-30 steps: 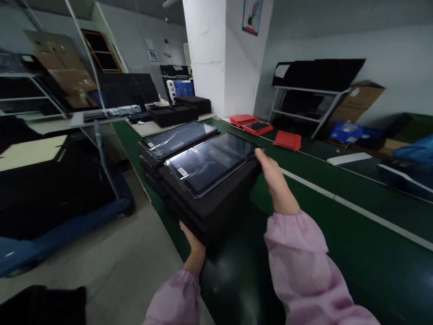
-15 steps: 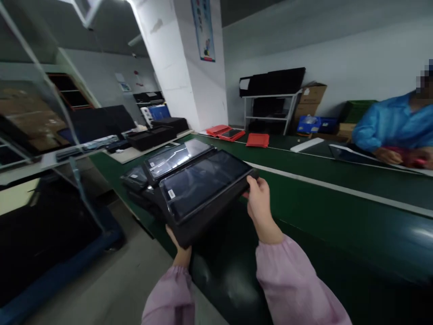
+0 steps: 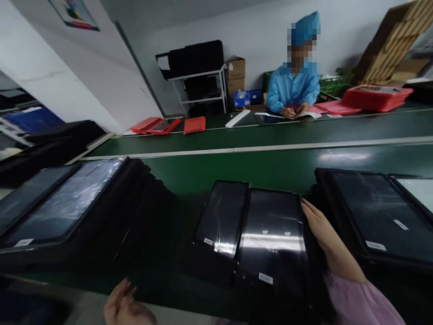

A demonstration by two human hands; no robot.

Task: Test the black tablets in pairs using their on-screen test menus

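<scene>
A black tray point(image 3: 216, 266) with two dark glossy panels, the left one point(image 3: 223, 216) and the right one point(image 3: 274, 239), lies on the green bench in front of me. My right hand point(image 3: 321, 230) is at the tray's right edge, its fingers against the rim beside the right panel. Low at the left, my left hand point(image 3: 125, 307) hangs over the bench's front edge, away from the tray, fingers loosely bent and apart, holding nothing. Some of its fingers are blurred.
At the left stands a stack of black trays point(image 3: 135, 212) topped by film-covered panels. Another panel-topped tray point(image 3: 375, 212) is at the right. Red pouches point(image 3: 194, 125) lie along the far side, where a person in blue point(image 3: 292, 85) sits. A white strip point(image 3: 203, 152) crosses the bench.
The view has swung right. Both hands gripped a tray at the left stack before; now a tray with two panels lies in front, my right hand at its edge and my left hand off it.
</scene>
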